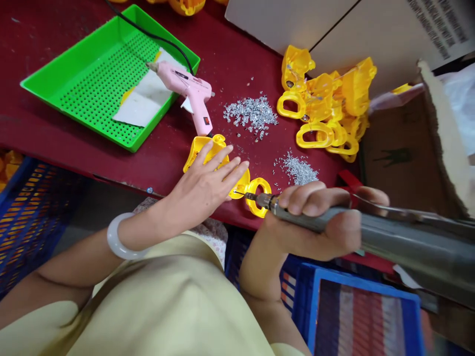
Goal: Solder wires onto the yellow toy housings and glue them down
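My left hand lies flat with its fingers stretched out over a yellow plastic toy shell. The hand covers much of the shell, and its thumb is hidden. My right hand is wrapped around a grey power screwdriver, held nearly level. The thin bit points left, and its tip meets the shell beside my left fingertips. A yellow ring-shaped handle sits at the right end of the shell, partly behind the screwdriver. Just above lie a pile of small screws and a pile of small clear-silvery pieces.
A pink glue gun rests on the rim of a green perforated tray; its black cord runs across the tray. Yellow shells are heaped by the cardboard boxes at right. Blue crates stand below the red table's edge.
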Motion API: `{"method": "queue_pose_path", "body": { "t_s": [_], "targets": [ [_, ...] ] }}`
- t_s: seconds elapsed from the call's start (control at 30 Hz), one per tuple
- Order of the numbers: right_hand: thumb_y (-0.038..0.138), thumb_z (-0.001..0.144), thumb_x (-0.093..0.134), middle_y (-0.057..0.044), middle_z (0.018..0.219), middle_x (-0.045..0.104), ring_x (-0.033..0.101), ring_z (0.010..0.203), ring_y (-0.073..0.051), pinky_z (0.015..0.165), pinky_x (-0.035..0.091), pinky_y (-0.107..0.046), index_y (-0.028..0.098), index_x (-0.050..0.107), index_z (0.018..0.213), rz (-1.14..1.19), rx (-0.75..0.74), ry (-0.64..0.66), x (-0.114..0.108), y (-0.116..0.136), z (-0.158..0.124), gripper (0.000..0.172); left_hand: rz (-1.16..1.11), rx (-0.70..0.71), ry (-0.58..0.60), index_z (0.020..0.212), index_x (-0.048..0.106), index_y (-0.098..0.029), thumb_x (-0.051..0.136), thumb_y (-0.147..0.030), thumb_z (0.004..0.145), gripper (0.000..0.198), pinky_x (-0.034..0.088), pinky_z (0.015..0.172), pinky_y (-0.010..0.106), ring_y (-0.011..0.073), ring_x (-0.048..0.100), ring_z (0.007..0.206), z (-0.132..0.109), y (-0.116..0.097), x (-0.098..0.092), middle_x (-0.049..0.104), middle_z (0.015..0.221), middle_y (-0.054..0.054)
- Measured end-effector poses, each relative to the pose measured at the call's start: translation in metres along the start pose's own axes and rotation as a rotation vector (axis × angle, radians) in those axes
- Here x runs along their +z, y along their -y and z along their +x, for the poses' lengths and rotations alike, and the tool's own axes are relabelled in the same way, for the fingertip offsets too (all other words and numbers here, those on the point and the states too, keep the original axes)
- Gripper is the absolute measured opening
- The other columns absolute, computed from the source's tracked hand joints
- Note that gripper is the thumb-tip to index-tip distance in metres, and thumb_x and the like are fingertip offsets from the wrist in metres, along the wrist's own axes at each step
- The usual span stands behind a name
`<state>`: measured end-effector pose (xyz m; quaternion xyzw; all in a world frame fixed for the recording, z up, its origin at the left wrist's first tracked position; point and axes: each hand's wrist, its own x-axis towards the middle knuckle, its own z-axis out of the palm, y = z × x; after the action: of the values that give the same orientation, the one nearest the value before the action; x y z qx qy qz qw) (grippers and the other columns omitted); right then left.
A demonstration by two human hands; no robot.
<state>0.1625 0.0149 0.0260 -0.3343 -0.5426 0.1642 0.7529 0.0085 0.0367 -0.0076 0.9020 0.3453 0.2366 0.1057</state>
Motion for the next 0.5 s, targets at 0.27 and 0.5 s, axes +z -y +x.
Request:
{"method": "queue_pose_path", "body": {
  "t_s": [0.27,0.5],
  "targets": [
    [0.022,0.083,0.048,0.008,0.056,0.032,0.034,0.040,-0.007,0.037,0.035,-0.016,0.026,0.059,0.105,0.068,0.009,0.034,0.005,-0.020,-0.005,0.025,0.007,-0.052,0.028,0.139,0.044,-0.008,0.054,-0.013,0.092,0.049,0.029,0.116,0.059,0.0335,0.039,0.139,-0.002,0.000,0.007,0.054,0.140,0.015],
    [0.020,0.084,0.050,0.008,0.057,0.038,0.040,0.043,-0.007,0.039,0.040,-0.016,0.021,0.061,0.107,0.116,0.033,0.091,0.001,-0.021,-0.007,0.025,0.028,-0.060,0.024,0.137,0.046,-0.006,0.053,-0.012,0.091,0.047,0.031,0.115,0.058,0.0333,0.042,0.138,-0.001,-0.001,0.006,0.056,0.137,0.017]
  ]
}}
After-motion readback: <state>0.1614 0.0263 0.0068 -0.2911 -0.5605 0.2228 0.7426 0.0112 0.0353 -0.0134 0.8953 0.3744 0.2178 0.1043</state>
